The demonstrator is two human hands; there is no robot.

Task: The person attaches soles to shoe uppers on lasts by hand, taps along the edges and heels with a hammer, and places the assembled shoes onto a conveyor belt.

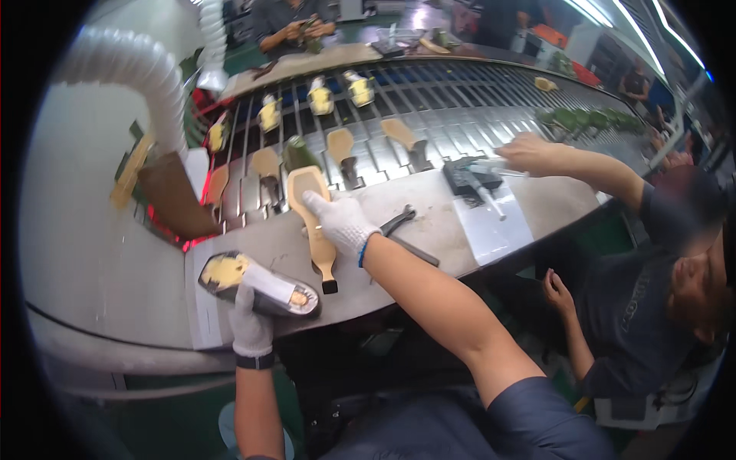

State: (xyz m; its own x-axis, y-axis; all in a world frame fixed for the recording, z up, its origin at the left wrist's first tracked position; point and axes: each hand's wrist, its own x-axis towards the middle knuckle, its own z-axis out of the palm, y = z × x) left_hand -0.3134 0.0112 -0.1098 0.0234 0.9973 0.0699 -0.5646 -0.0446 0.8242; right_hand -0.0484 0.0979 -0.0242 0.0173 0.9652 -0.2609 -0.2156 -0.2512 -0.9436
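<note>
My left hand (251, 323), in a white knit glove, grips an upturned shoe upper (264, 282) by its side at the near left of the bench. Its underside carries yellowish patches and a white strip, and the rim is dark. Just to the right, my right hand (343, 222), also gloved, has its fingers round a tan shoe sole (320, 251). A dark heel tip is at the sole's near end. Sole and upper lie apart. Close by my right wrist rests a dark-handled tool (399, 220); its kind I cannot make out.
Beyond the bench (429, 215) runs a slatted conveyor (452, 96) bearing several soles and yellow-bottomed uppers. A co-worker's hand (529, 153) reaches over a black tray (469, 178) with brush-like tools at right. A white ribbed hose (146, 84) hangs at left beside a red-lit opening.
</note>
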